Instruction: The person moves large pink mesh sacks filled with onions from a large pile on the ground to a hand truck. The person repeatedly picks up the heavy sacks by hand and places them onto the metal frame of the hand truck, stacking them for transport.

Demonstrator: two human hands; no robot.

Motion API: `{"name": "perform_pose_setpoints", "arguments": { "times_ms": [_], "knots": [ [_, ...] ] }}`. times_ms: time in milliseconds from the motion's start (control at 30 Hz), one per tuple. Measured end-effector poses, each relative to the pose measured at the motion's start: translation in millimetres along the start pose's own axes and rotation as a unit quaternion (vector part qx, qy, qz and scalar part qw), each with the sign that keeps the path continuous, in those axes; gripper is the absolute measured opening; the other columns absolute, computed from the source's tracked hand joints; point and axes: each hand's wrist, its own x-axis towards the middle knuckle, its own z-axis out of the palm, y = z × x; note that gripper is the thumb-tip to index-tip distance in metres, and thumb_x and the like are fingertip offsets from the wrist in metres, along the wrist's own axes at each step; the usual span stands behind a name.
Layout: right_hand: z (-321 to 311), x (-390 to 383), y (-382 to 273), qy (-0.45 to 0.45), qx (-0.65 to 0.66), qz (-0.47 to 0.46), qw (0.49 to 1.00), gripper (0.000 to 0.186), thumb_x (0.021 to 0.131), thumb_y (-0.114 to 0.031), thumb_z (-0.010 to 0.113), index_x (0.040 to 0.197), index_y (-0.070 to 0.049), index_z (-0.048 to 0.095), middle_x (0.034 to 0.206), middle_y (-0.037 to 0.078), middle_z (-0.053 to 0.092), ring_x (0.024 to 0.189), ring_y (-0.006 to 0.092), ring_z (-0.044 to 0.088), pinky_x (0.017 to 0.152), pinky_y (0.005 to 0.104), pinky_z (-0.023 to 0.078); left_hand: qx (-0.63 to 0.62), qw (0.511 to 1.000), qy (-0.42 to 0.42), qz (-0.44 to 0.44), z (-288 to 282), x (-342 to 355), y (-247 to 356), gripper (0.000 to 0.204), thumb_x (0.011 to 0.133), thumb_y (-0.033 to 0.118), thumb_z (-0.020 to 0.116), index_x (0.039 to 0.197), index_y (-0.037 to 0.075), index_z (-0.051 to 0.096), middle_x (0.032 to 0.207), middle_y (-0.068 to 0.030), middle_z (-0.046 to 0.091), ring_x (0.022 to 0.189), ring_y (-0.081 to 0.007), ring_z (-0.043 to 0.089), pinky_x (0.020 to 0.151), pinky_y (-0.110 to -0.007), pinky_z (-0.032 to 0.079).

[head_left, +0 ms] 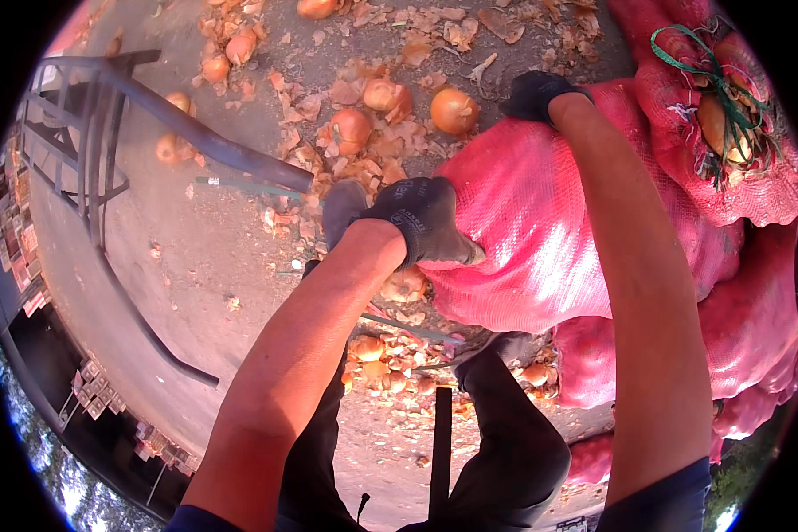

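Note:
A full red mesh sack (528, 213) lies in front of me, bulging and partly in sunlight. My left hand (421, 217), in a dark work glove, is closed on its left end, the thumb pressed against the mesh. At the far edge of the same sack, my right hand (537, 96) is closed too, also gloved; its fingertips are hidden. Loose onions lie on the ground beyond the sack, among them one onion (454, 111) close to the right hand and another onion (351, 131) farther left.
More red mesh sacks are piled at the right; a sack (727, 133) tied with green twine shows onions at its mouth. A metal hand-truck frame (213, 146) lies at the left. Onion skins (328, 93) litter the ground, and onions (372, 355) lie between my feet.

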Motion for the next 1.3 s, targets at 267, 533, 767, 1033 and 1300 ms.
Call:
{"name": "perform_pose_setpoints", "arguments": {
  "times_ms": [267,533,767,1033,1300],
  "knots": [
    [6,-67,-36,0.077,0.040,-0.023,0.996,0.043,0.080,-0.038,0.052,0.099,-0.004,0.071,0.108,0.021,0.065,0.103,0.0340,0.063,0.091,0.0425,0.048,0.014,0.998,0.041,-0.044,53,-48,18,0.070,0.064,0.051,0.077,0.098,-0.007,0.059,0.094,-0.0285,0.065,0.092,-0.0380,0.066,0.082,-0.042,0.051],
    [102,-199,-123,0.163,0.006,-0.092,0.982,0.034,0.083,-0.036,0.052,0.082,-0.009,0.073,0.084,0.013,0.069,0.088,0.0299,0.064,0.086,0.0440,0.044,-0.105,0.991,0.047,-0.073,207,-153,58,0.073,0.065,0.053,0.077,0.107,-0.001,0.054,0.097,-0.0223,0.063,0.091,-0.0367,0.064,0.076,-0.046,0.051],
    [91,-277,-99,0.263,0.228,-0.129,0.928,0.019,0.080,-0.027,0.060,0.077,-0.009,0.066,0.079,0.013,0.064,0.080,0.0318,0.061,0.081,0.0438,0.045,-0.167,0.977,0.057,-0.122,243,-149,43,0.079,0.061,0.047,0.080,0.121,0.004,0.051,0.111,-0.0200,0.061,0.105,-0.0349,0.060,0.088,-0.043,0.048],
    [70,-309,158,0.456,0.223,0.284,0.814,0.026,0.087,-0.026,0.055,0.102,-0.006,0.063,0.096,0.022,0.063,0.090,0.0413,0.060,0.081,0.0486,0.048,0.004,0.983,-0.025,-0.182,225,-86,-32,0.079,0.061,0.052,0.076,0.121,0.004,0.054,0.112,-0.0214,0.062,0.106,-0.0340,0.060,0.090,-0.043,0.049],
    [119,-245,332,0.152,-0.059,0.230,0.959,0.043,0.090,-0.039,0.043,0.109,-0.005,0.063,0.103,0.026,0.064,0.097,0.0448,0.060,0.085,0.0522,0.048,0.031,0.968,-0.090,-0.231,183,-80,-9,0.084,0.059,0.054,0.076,0.122,0.003,0.055,0.118,-0.0211,0.061,0.111,-0.0326,0.059,0.093,-0.040,0.048]
  ]
}}
